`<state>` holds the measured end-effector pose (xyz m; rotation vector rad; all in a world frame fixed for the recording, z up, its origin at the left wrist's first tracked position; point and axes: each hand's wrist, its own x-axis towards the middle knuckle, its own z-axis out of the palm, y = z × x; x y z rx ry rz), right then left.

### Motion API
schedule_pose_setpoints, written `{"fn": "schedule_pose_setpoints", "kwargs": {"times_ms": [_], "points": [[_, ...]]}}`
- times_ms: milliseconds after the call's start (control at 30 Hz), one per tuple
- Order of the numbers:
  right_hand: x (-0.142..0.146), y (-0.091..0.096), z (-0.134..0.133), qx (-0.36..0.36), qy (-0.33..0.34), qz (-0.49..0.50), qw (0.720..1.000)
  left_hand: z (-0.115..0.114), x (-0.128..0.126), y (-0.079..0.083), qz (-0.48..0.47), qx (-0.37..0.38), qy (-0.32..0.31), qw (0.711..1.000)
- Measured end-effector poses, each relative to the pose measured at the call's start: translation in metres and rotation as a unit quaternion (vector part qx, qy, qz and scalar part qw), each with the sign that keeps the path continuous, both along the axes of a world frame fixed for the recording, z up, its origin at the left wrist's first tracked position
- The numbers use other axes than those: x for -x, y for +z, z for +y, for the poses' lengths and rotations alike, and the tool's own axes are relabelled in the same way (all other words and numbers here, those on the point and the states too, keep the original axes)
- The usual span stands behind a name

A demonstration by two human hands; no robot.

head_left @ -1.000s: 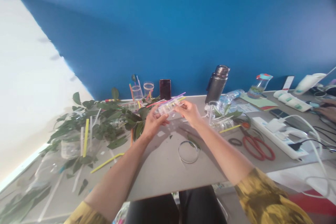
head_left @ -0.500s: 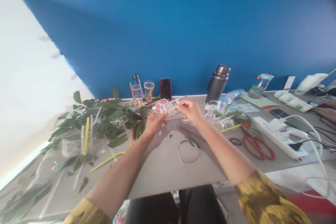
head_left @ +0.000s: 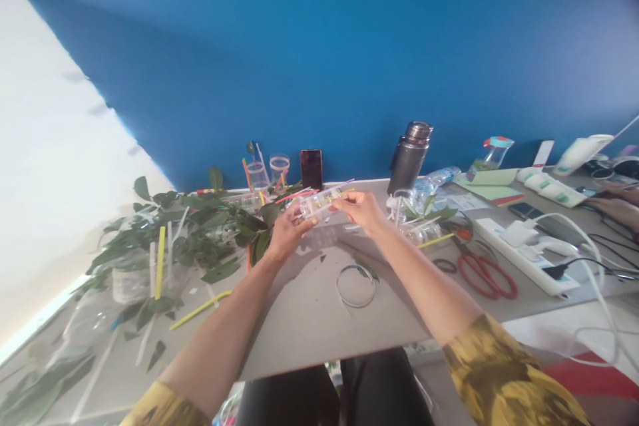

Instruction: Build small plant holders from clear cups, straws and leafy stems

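Observation:
Above the middle of the table I hold a clear, ribbed plastic tube (head_left: 319, 203), likely a bottle section, tilted with its right end higher. My left hand (head_left: 289, 233) grips its left end, thumb along the near side. The fingers of my right hand (head_left: 362, 210) are pinched together at its right end; a thin straw tip sticks out just above them. Below my hands a coil of silvery wire (head_left: 355, 286) lies on the table (head_left: 309, 319). Green leaves (head_left: 254, 229) lie close to my left hand.
Leafy cuttings and a yellow straw (head_left: 160, 263) cover the left side. Behind stand clear cups (head_left: 279, 170), a phone (head_left: 311, 170) and a dark flask (head_left: 410, 160). To the right lie red-handled scissors (head_left: 486, 276) and a power strip (head_left: 519, 259) with cables. Another person's hand (head_left: 614, 210) shows at the far right.
The clear tube has turned slightly in my hands, so its ribs show more plainly. My view has shifted a little to the right. At the far right, the other person's hand has moved.

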<state>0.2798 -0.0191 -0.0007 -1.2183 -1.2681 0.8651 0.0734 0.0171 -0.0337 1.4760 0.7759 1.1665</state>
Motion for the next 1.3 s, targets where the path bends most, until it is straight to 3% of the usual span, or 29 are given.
{"fn": "schedule_pose_setpoints", "kwargs": {"times_ms": [200, 333, 533, 733, 967, 1133, 1300], "points": [[-0.002, 0.002, -0.002, -0.005, 0.025, -0.018, 1.000, 0.003, 0.001, -0.002, 0.034, -0.013, 0.036, 0.999], [-0.003, 0.003, -0.002, -0.019, 0.056, 0.050, 0.997, 0.007, 0.001, -0.007, -0.004, 0.021, 0.036, 0.999], [-0.002, 0.003, 0.001, -0.019, 0.001, 0.061, 0.998, 0.007, -0.001, -0.009, -0.013, 0.031, 0.046, 0.998], [0.003, 0.001, -0.001, -0.011, 0.019, 0.066, 0.998, 0.006, -0.002, -0.007, -0.008, 0.025, 0.083, 0.996], [-0.001, -0.008, 0.003, -0.044, -0.066, -0.006, 0.997, 0.000, -0.005, -0.004, -0.004, 0.026, 0.064, 0.998], [-0.003, -0.011, 0.006, -0.038, -0.052, 0.050, 0.997, 0.001, -0.007, -0.009, -0.001, 0.028, 0.064, 0.998], [-0.001, -0.005, 0.001, -0.072, -0.111, 0.043, 0.990, 0.001, -0.007, -0.015, -0.011, 0.048, 0.054, 0.997]]}}
